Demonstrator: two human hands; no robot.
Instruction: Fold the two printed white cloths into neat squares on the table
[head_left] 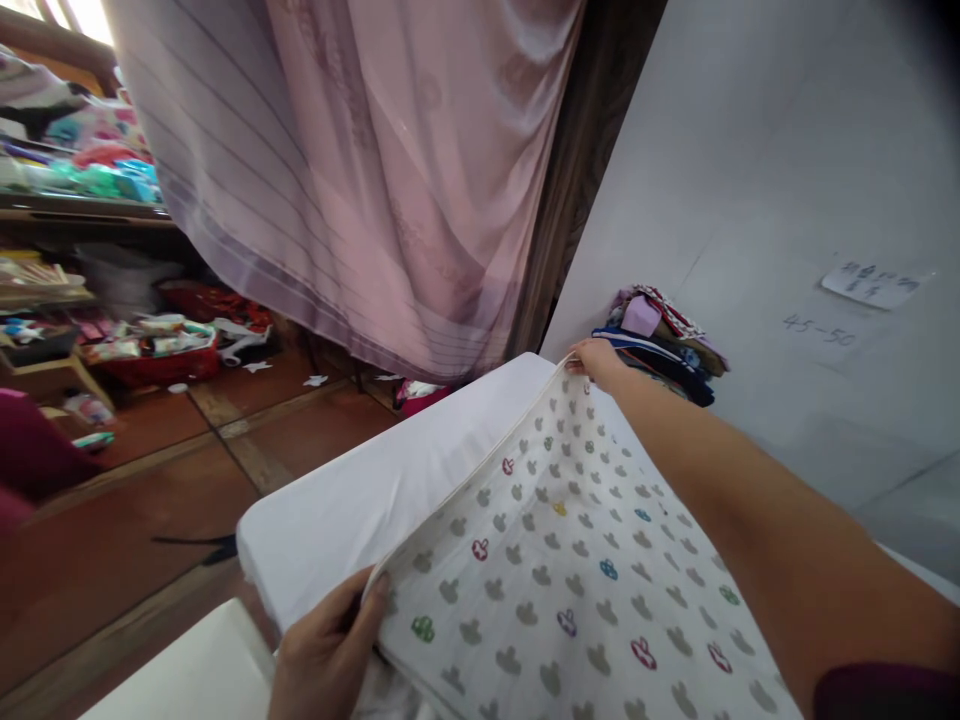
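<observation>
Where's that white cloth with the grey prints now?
In the head view, the white grey-printed cloth is at lower right, its edge held by the left hand and right hand, partly hiding the long white board.

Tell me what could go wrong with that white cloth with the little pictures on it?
The right hand looks close to the pile of clothes, so a bump might topple it. If the left hand slips, the straight edge of the patterned cloth between both hands could go slack and crease.
</observation>
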